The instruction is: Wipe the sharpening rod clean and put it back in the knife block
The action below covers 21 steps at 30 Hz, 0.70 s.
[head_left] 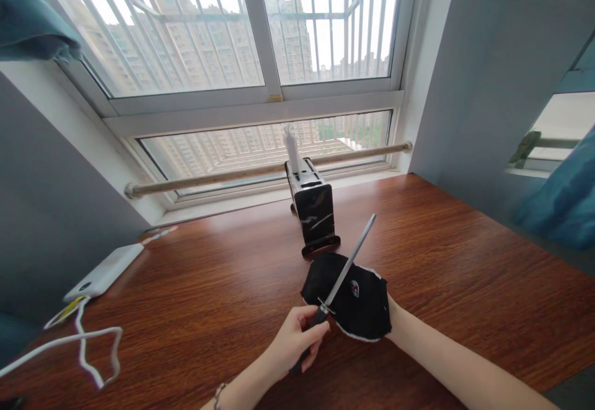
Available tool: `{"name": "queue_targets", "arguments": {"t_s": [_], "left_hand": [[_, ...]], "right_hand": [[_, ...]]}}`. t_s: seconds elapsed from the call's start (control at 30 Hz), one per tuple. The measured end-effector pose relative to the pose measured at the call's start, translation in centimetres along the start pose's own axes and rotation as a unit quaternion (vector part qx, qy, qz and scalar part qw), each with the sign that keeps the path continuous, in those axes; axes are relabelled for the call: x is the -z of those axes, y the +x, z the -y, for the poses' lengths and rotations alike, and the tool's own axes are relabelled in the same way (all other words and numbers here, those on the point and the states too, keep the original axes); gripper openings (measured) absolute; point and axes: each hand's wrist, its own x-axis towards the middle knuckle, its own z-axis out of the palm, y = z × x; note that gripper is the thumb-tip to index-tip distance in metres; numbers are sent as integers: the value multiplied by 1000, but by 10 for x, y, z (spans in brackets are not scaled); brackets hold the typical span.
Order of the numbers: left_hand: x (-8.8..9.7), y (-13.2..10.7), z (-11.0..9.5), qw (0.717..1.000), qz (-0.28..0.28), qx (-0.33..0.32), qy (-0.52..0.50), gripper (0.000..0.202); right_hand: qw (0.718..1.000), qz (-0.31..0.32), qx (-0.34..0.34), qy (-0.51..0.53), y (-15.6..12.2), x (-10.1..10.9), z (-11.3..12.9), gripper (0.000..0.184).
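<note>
My left hand point(297, 340) is closed around the black handle of a sharpening steel point(352, 260). Its thin grey rod slants up and to the right, passing in front of a black cloth mitt point(367, 307). This mitt has a pale edge and a small red and white badge. My right forearm runs into the mitt's right end, so my right hand is covered and its fingers are hidden. I cannot tell whether the rod touches the cloth.
Behind the mitt, a black box point(316, 214) with a white tissue stands on the brown wooden table point(199, 292). A white power bank point(105, 270) with a looped white cable point(81, 335) lies on the left. A barred window and a horizontal pipe point(223, 179) border the far edge.
</note>
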Motion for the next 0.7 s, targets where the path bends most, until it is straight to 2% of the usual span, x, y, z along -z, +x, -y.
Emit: {"name": "queue_targets", "arguments": {"t_s": [0.07,0.17,0.33,0.57,0.7], "left_hand": [[-1,1,0,1000,-5,9,1,25],[-3,3,1,1000,-15,23,10,26],[-7,3,1,997,-17,45,67,24],[-2,5,2,998,-1,38,46,19],[-3,4,-3,998,2,44,50,18]], "right_hand": [[999,12,-47,16,-2,0,-6,27],[996,-1,-85,20,-4,7,-14,22],[996,-36,-84,7,-1,15,-22,32],[997,-69,-21,-7,6,15,-15,29],[993,-105,55,-17,14,34,7,24]]}}
